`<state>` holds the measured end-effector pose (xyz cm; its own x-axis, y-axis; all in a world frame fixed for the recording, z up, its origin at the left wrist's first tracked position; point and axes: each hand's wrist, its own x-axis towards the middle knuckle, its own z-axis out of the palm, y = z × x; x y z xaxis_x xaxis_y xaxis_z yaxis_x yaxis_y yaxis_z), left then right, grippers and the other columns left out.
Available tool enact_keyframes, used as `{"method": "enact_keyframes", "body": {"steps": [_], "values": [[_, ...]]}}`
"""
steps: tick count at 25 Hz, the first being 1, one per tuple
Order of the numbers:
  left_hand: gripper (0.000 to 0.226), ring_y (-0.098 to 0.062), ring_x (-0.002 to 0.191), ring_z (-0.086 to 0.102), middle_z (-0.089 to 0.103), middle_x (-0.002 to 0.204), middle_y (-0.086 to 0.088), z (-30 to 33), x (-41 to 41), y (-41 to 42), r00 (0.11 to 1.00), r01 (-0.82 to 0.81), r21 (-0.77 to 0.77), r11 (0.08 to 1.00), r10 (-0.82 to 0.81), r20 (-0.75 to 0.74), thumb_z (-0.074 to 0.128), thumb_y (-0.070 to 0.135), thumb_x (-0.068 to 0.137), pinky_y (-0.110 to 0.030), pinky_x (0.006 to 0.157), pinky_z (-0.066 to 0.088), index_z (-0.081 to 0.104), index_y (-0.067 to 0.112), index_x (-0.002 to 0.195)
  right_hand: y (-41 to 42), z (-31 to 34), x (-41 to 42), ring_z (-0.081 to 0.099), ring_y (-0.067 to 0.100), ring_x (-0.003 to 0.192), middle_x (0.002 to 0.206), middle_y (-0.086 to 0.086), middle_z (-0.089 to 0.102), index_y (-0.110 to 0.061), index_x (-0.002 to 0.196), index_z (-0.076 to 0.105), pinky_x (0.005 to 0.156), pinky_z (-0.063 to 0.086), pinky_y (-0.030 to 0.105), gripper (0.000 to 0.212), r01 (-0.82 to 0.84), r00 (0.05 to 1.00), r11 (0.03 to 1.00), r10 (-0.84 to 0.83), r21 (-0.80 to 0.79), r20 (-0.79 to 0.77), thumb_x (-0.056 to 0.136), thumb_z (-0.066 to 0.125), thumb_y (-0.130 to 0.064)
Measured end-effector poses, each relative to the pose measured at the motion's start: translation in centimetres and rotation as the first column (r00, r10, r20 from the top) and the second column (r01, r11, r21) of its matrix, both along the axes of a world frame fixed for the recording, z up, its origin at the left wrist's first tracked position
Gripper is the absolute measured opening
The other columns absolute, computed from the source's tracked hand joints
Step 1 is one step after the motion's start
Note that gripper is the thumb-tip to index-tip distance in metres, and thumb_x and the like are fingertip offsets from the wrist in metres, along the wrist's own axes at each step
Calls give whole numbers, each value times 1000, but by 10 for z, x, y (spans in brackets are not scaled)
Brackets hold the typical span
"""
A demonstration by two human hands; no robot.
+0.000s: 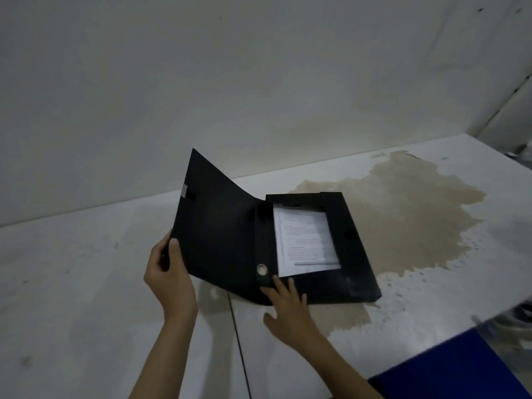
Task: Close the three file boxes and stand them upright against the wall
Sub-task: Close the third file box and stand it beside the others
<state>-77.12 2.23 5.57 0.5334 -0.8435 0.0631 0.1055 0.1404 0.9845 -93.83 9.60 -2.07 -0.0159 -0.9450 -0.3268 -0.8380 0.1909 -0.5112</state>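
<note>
A black file box (pixel 354 254) lies flat on the white table (pixel 86 283), its lid (pixel 216 231) raised about halfway. White printed sheets (pixel 306 243) lie inside the box. My left hand (pixel 168 272) grips the lid's lower left edge, thumb on the inner face. My right hand (pixel 288 303) rests with fingers spread on the box's near corner, beside the round finger hole (pixel 262 269) in the spine. A blue file box (pixel 454 370) shows partly at the bottom right. No third box is in view.
The wall (pixel 230 82) rises right behind the table. A large brown stain (pixel 403 220) covers the table under and right of the black box. A dark seam (pixel 239 341) runs across the tabletop towards me. The table's right edge drops off near the blue box.
</note>
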Motion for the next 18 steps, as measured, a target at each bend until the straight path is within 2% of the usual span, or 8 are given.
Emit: {"method": "enact_keyframes", "body": {"steps": [2, 4, 6, 10, 12, 14, 16, 18], "values": [[19, 8, 91, 62, 66, 97, 18, 10, 16, 5, 997, -80, -47, 996, 80, -1, 52, 22, 89, -4, 74, 48, 66, 28, 101, -4, 8, 21, -3, 22, 146, 159, -2, 5, -32, 143, 25, 117, -2, 50, 58, -104, 981, 994, 97, 28, 170, 91, 47, -22], [19, 4, 94, 62, 66, 98, 16, 18, 26, 8, 993, -114, -88, 990, 116, 16, 53, 23, 89, -8, 78, 49, 66, 25, 102, -9, 20, 33, 16, 13, 143, 154, -2, 19, -27, 142, 29, 118, 16, 24, 54, -176, 896, 984, 150, 25, 418, 93, 48, -19], [17, 2, 93, 61, 66, 98, 14, 24, 26, 12, 992, -82, -132, 988, 93, 81, 55, 22, 89, -11, 79, 49, 65, 23, 103, -16, 36, 38, 39, 12, 131, 143, 0, 39, -23, 138, 35, 96, 32, 3, 47, -156, 794, 988, 115, 19, 597, 94, 47, -15], [20, 1, 84, 58, 62, 95, 11, 29, 3, 27, 939, 126, -181, 975, -59, 338, 60, 12, 85, -10, 71, 46, 65, 21, 103, -42, 75, 36, 46, 9, 124, 133, -10, 49, -32, 129, 43, 97, 38, 21, 33, 39, 692, 997, 17, -60, 721, 96, 42, -28], [35, 3, 100, 52, 58, 108, 14, 27, -12, 32, 809, 402, -120, 908, -291, 511, 66, 19, 81, -7, 83, 41, 58, 32, 112, -55, 97, 29, 56, 5, 112, 121, -16, 55, -37, 121, 46, 87, 47, 19, 26, 125, 589, 988, -1, -90, 808, 96, 37, -35], [51, 8, 120, 35, 42, 127, 26, 22, -22, 32, 571, 647, 76, 759, -547, 613, 64, 40, 78, -5, 99, 29, 42, 50, 122, -66, 116, 13, 60, 4, 103, 113, -14, 62, -37, 117, 52, 79, 51, 18, 29, 230, 541, 966, -28, -117, 840, 96, 33, -42], [52, 6, 132, 21, 26, 137, 35, 9, -30, 27, 374, 735, 267, 623, -702, 605, 53, 56, 80, -15, 108, 19, 27, 59, 125, -76, 124, -8, 62, 14, 105, 116, -3, 64, -34, 117, 55, 87, 53, 32, 33, 326, 530, 940, -94, -100, 842, 94, 36, -47], [46, -2, 138, 15, 20, 144, 29, -12, -34, 19, 303, 727, 392, 564, -775, 555, 41, 55, 88, -24, 112, 15, 26, 54, 131, -82, 121, -32, 58, 21, 109, 129, 4, 56, -31, 128, 44, 95, 50, 44, 39, 344, 591, 936, -152, -77, 792, 91, 47, -41]]}}
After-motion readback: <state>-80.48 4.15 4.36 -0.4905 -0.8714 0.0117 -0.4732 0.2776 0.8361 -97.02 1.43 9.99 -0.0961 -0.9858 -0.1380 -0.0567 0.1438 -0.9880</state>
